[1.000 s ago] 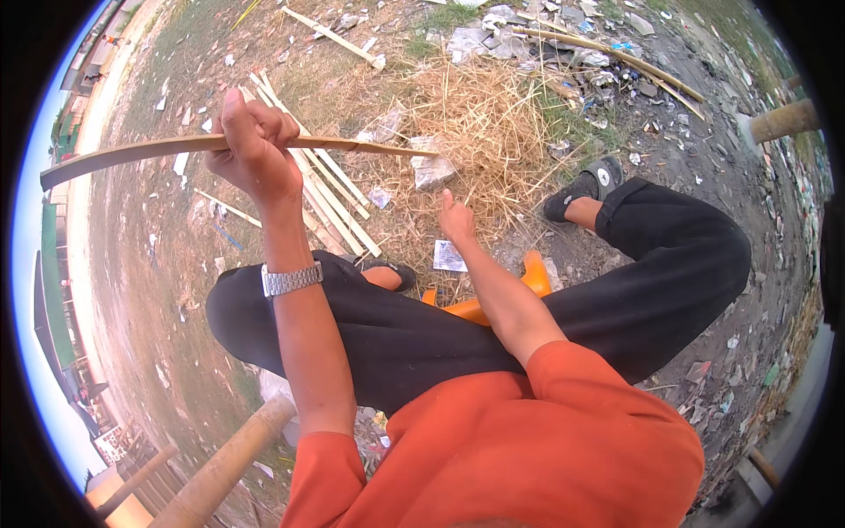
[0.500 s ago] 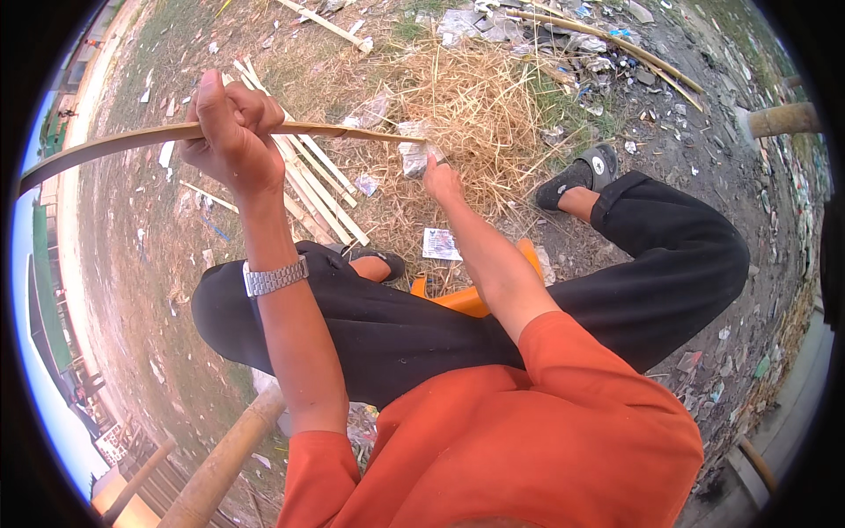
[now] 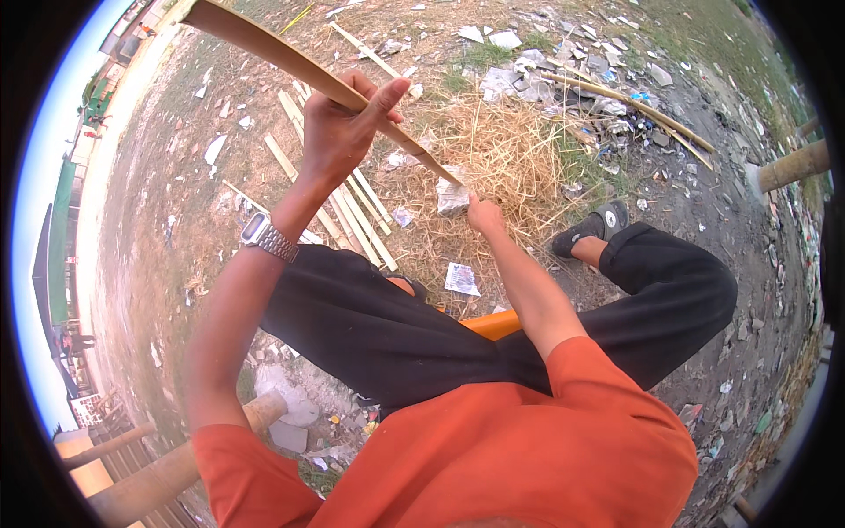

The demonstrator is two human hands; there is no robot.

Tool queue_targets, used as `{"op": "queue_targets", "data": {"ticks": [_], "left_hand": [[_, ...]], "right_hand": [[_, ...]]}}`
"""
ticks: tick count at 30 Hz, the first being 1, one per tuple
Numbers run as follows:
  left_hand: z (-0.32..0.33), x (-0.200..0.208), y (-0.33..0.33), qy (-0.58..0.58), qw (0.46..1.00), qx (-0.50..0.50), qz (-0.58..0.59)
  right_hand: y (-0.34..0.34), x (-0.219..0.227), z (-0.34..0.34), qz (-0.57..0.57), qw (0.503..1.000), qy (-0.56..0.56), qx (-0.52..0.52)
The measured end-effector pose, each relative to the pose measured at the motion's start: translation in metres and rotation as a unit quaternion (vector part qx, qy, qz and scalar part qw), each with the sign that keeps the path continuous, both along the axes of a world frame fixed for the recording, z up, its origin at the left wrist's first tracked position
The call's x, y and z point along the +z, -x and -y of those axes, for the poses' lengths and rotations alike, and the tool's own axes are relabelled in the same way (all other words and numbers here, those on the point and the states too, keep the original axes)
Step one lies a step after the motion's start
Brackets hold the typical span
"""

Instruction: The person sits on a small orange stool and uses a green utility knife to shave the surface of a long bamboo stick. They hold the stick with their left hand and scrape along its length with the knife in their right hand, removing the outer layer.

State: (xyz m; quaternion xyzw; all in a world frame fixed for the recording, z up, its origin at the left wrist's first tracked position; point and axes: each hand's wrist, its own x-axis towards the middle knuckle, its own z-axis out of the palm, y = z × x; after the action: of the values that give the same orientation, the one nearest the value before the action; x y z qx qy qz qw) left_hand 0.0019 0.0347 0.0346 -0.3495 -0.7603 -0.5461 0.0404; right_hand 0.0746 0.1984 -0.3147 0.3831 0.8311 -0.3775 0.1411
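My left hand (image 3: 348, 128), raised at centre left, is closed around a long bamboo strip (image 3: 264, 53). The strip slants from the upper left down to a pale grey block (image 3: 452, 201) on the ground. Beside the block, my right hand (image 3: 484, 216) is closed at the strip's lower end; what its fingers grip is too small and hidden to make out. A heap of straw-like shavings (image 3: 510, 154) lies just past my right hand. Several split bamboo strips (image 3: 356, 216) lie on the ground below my left hand.
An orange plastic seat (image 3: 493, 325) shows between my legs. A printed paper (image 3: 461, 279) lies in front of it. Bamboo poles (image 3: 634, 106) rest among litter at the far right. Thick bamboo posts (image 3: 797, 165) stand at the right and at lower left.
My left hand has moved right, turning the strip from nearly level to a steep slant with its far end raised. My right hand stays by the block at the strip's lower end.
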Motion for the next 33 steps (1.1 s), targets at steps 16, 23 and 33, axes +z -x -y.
{"op": "queue_targets", "data": {"ticks": [16,23,33], "left_hand": [[-0.021,0.030,-0.113,0.669,0.585,0.109,-0.445],[-0.012,0.036,-0.135,0.608,0.625,0.078,-0.483],[0.026,0.019,-0.035,0.329,0.939,0.103,0.017]], "right_hand": [[0.018,0.098,0.035,-0.433,0.874,0.217,0.029],[0.005,0.093,0.054,-0.451,0.860,0.237,0.033],[0.011,0.126,0.048,-0.311,0.926,0.194,0.093]]}}
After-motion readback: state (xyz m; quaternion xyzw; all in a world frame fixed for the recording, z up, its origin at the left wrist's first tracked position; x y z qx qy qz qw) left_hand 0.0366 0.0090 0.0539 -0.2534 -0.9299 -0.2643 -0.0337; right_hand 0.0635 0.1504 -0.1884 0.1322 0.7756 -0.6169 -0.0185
